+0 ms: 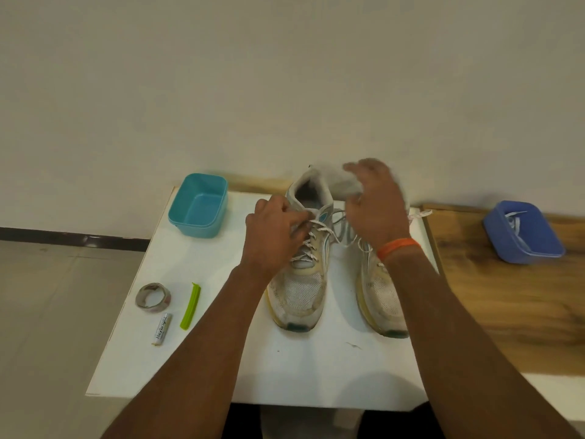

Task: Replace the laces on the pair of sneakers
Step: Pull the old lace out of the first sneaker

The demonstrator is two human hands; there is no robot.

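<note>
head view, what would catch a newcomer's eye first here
Two worn white sneakers sit mid-table, toes toward the camera: the left sneaker and the right sneaker. The left hand pinches the speckled lace at the left sneaker's upper eyelets, while the right hand hovers blurred over the other. A teal tub sits back left.

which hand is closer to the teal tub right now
Left. The left hand is at the left sneaker's laces, just right of the teal tub; the right hand is farther right.

Plain off-white wall [285, 74] behind; grey tiled floor [47, 312] with dark skirting [72, 238] — white table [253, 369], wood-grain surface [506, 305] adjoining.
</note>
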